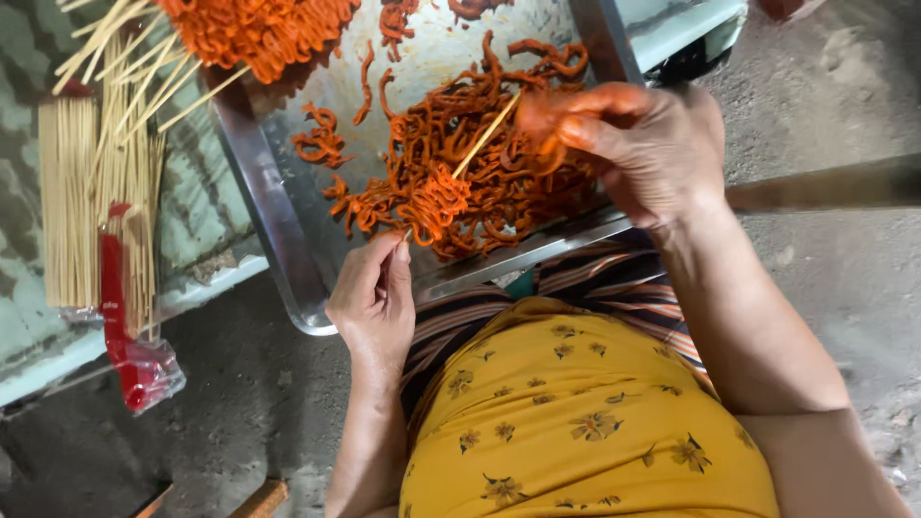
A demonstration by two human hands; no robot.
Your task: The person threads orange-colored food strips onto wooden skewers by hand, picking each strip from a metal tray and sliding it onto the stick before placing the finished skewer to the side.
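A thin bamboo skewer (483, 139) runs slantwise over a metal tray (271, 206), with a bunched orange-red marinated strip (436, 200) threaded on its lower half. My left hand (372, 293) pinches the skewer's lower tip just below that bunch. My right hand (638, 144) grips the upper end and is stained orange. A loose heap of the same orange strips (499, 177) lies in the tray under both hands.
Filled skewers (254, 29) pile at the tray's top left. Bare bamboo sticks (91, 192) lie on a pale green surface at left, beside a red-and-clear plastic bag (134, 360). Grey concrete floor lies below and right.
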